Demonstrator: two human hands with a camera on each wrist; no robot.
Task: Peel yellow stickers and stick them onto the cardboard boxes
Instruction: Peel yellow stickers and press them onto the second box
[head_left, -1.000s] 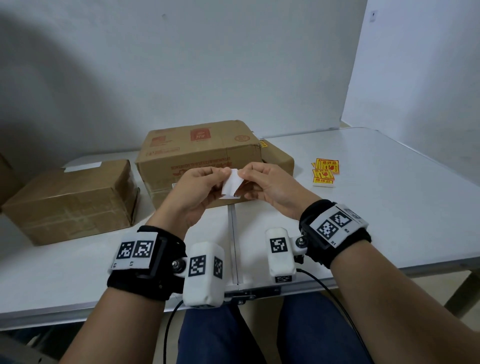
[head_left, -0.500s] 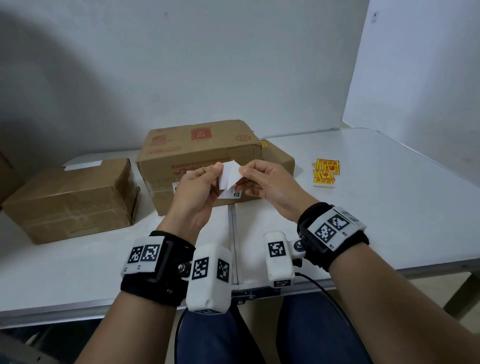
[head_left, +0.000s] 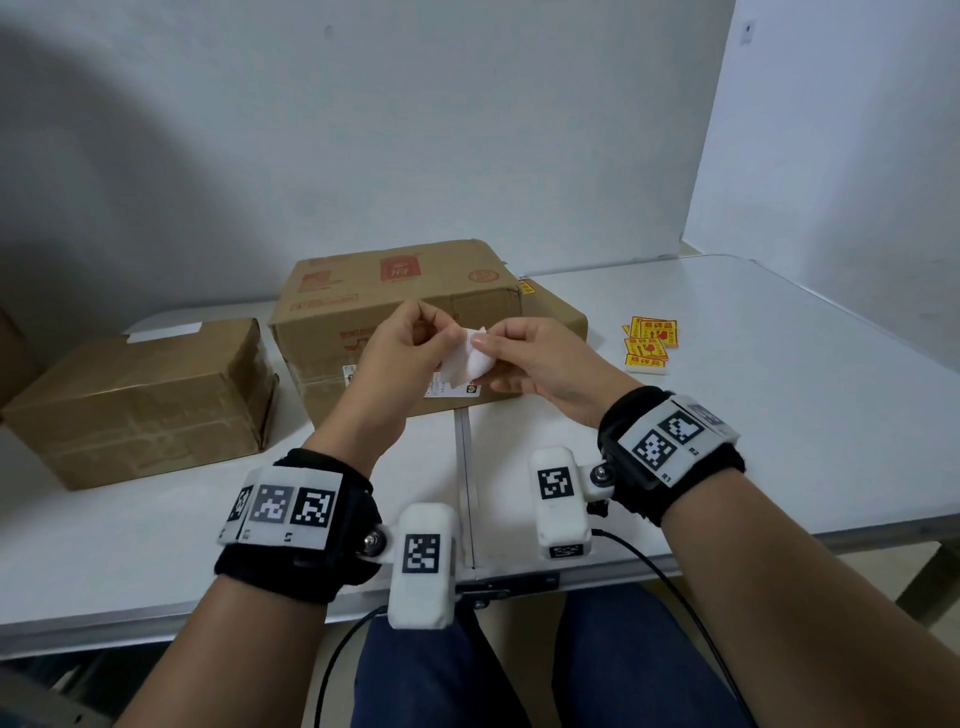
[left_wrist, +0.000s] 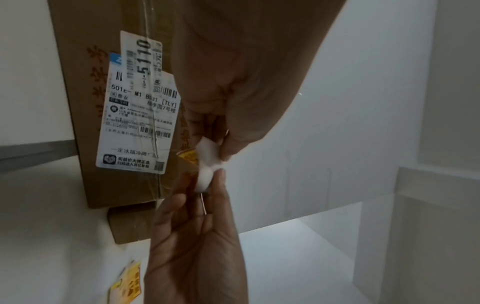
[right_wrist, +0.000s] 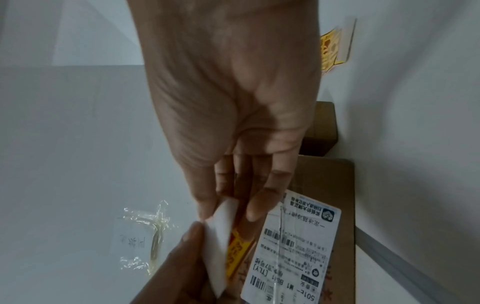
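A white table (head_left: 779, 415) carries everything, with a metal seam (head_left: 464, 467) running from its near edge toward the fingers. Directly beyond the fingertips stands the big box (head_left: 363, 291), a shipping label (left_wrist: 137, 115) on its near face just below the fingers. A small box (head_left: 558, 317) lies against it, past the right fingers. Well left of the left fingers sits a taped box (head_left: 140, 400). A stack of stickers (head_left: 649, 343) lies right of the right fingers, apart from the boxes. In the right wrist view a crumpled clear wrapper (right_wrist: 148, 232) shows on a white surface beside the fingers.
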